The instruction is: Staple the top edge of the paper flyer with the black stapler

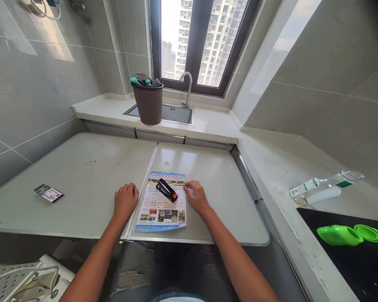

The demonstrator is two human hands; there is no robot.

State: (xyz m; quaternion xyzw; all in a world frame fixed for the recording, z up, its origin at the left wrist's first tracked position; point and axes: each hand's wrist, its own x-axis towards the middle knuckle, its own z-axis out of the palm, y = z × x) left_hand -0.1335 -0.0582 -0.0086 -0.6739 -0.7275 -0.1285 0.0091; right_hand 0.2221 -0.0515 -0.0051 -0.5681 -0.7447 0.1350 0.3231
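Note:
A printed flyer (164, 197) with a blue border and small photos lies on the folding table. On top of it rests a black stapler (166, 190) with an orange-red end, slanting down to the right. My left hand (126, 201) sits on the table left of the flyer, fingers curled in and holding nothing. At the flyer's right edge is my right hand (195, 196), its fingers loosely bent and a little apart. Its fingertips are near or touching the paper; the stapler is a short way off. Two small silvery strips (166, 163), perhaps staples, lie beyond the flyer.
Farther left on the table (91, 180) lies a small card-like packet (49, 193). A brown bin (148, 105) stands at the sink (178, 114) by the faucet (186, 88). On the right counter are a clear bottle (327, 187) and a green container (339, 235) with its lid open.

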